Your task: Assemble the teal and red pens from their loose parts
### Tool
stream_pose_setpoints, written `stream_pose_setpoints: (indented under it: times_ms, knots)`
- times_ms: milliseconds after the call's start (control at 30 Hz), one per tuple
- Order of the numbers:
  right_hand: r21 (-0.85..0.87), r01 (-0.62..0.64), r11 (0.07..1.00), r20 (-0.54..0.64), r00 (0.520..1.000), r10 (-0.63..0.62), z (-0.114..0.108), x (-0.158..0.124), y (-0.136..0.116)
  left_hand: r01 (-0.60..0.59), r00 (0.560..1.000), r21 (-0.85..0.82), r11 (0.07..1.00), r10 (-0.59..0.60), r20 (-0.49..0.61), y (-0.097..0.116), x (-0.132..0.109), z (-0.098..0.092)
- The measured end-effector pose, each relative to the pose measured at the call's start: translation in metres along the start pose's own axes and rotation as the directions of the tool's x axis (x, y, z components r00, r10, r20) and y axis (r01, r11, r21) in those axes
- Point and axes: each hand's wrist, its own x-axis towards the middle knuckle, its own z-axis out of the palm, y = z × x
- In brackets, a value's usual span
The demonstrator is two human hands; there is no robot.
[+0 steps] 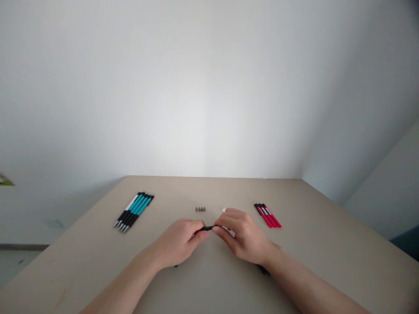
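Note:
Above the middle of the table, a pen (207,228) with a black section is held level between both hands. My left hand (183,240) is closed around one end, where a trace of red shows at the fingertips. The fingers and thumb of my right hand (244,233) pinch the black section from the other side. Most of the pen is hidden by the fingers. Just beyond the hands stand several small metal cone tips (200,209) in a row. A small white piece (223,209) lies partly behind my right fingers.
On the left of the beige table (170,192) lie several assembled pens (135,211), mostly teal, one white, with black grips. Several red pen barrels (268,216) lie to the right. Dark pieces (262,269) peek out under my right wrist. A white wall (206,87) rises behind.

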Motion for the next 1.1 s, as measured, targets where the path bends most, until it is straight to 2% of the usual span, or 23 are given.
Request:
stream_pose_setpoints:
  times_ms: [367,1100]
  knots:
    - [0.014,-0.036,0.999,0.015,0.999,0.036,0.0003,0.0014,-0.0004,-0.013,1.000,0.004,1.000,0.013,0.001,-0.0010,0.0004,0.0008]
    - [0.001,-0.015,1.000,0.015,1.000,0.015,0.0032,0.0014,0.0005,0.013,1.000,0.021,1.000,-0.013,0.014,0.0016,0.0002,-0.0006]
